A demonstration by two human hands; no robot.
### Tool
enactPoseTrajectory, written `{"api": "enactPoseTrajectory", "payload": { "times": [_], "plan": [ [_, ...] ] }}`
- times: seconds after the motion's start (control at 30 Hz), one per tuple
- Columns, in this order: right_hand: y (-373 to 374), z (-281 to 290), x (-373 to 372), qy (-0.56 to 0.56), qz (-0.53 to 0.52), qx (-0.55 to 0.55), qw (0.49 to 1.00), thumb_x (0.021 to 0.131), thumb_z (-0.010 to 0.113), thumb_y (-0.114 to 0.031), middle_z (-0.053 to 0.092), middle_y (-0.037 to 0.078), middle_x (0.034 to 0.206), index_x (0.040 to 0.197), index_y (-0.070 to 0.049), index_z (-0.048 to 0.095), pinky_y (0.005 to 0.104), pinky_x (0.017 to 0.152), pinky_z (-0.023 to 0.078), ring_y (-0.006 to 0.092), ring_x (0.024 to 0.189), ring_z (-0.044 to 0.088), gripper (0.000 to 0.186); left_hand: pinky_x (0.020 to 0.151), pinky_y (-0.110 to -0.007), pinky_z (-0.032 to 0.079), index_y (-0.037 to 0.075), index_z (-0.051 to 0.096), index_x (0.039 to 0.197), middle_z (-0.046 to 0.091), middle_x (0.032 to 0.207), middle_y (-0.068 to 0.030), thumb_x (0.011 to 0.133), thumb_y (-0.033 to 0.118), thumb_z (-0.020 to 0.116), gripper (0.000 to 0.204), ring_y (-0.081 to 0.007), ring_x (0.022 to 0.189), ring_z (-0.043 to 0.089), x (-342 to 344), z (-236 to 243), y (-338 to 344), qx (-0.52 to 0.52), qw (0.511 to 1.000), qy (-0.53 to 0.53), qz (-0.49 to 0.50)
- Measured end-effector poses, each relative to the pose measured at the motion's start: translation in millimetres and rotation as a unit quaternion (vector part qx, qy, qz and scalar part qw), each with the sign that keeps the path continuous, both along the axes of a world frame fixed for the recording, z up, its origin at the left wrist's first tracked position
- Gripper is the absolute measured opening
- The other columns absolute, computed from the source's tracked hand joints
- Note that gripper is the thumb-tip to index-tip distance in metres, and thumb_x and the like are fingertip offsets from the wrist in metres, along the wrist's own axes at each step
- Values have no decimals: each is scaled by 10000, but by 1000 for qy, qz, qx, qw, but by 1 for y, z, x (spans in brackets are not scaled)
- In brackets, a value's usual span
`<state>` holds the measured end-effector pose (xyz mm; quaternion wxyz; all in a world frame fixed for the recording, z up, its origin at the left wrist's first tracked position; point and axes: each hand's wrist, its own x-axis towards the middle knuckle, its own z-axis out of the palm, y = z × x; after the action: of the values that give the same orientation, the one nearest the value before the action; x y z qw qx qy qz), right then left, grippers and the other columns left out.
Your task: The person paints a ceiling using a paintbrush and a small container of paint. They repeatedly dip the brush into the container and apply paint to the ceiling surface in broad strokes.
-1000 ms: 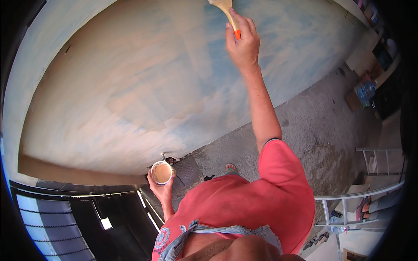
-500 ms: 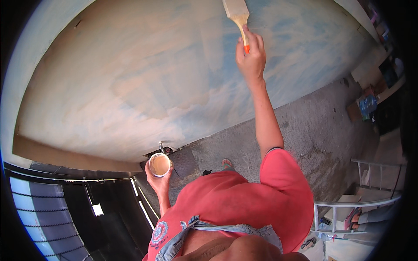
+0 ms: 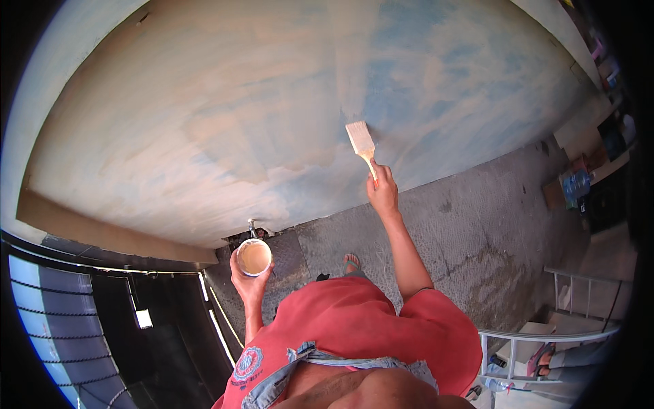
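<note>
My right hand (image 3: 383, 192) is closed round the handle of a wide, flat paintbrush (image 3: 361, 138). Its pale, paint-coated bristles point up at the wall (image 3: 286, 102), which carries cloudy beige and blue paint. A pale vertical stroke runs on the wall above the bristle tips. In my left hand (image 3: 249, 283) is a white-rimmed cup (image 3: 255, 258) of beige paint, fingers wrapped about its side. The cup is held low, in front of a metal tap (image 3: 252, 225) at the wall's foot.
Rough grey floor (image 3: 470, 198) runs along the wall's base. At the right stands a metal ladder (image 3: 545, 335), with another person's legs (image 3: 575, 361) beyond its rail. A blue water bottle (image 3: 578, 183) sits by boxes at the far right. A dark gate (image 3: 163, 327) lies at the lower left.
My right hand has drawn the paintbrush down the wall from the top of the view, and the arm is lower. The cup of paint in my left hand has stayed nearly in place.
</note>
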<state>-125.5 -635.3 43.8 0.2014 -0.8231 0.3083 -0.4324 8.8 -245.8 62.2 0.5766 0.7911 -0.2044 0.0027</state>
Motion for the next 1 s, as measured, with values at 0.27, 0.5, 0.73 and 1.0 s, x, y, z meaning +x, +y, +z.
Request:
{"api": "enactPoseTrajectory", "payload": {
  "times": [0.27,0.5,0.73,1.0],
  "plan": [
    [8,87,-2,-137,-33,-118,983,923,630,22,631,182,1060,1333,7,595,415,762,547,334,929,661,411,1021,-377,509,-2,516,1366,681,1250,-141,602,181,979,912,-237,1156,658,-2,4,-1,8,1000,3,16],
    [-8,252,72,-264,16,-273,925,895,673,-8,648,132,1066,1295,-46,638,373,730,559,293,911,670,404,1028,-377,505,-7,509,1379,676,1263,-146,606,180,973,920,-238,1164,655,-1,6,0,17,1000,2,12],
    [-18,255,109,-258,-13,-282,924,891,681,-43,632,121,1083,1291,-59,639,376,655,571,286,865,681,403,1023,-378,512,5,517,1374,681,1258,-140,605,190,980,916,-236,1164,658,-7,3,-2,1,1000,6,30],
    [-15,75,86,-155,-22,-148,976,909,667,-48,611,145,1092,1342,-63,578,423,697,571,330,928,671,442,1013,-378,521,12,509,1380,685,1252,-138,609,184,981,920,-235,1157,664,-10,-4,1,14,999,10,50]
  ]
}}
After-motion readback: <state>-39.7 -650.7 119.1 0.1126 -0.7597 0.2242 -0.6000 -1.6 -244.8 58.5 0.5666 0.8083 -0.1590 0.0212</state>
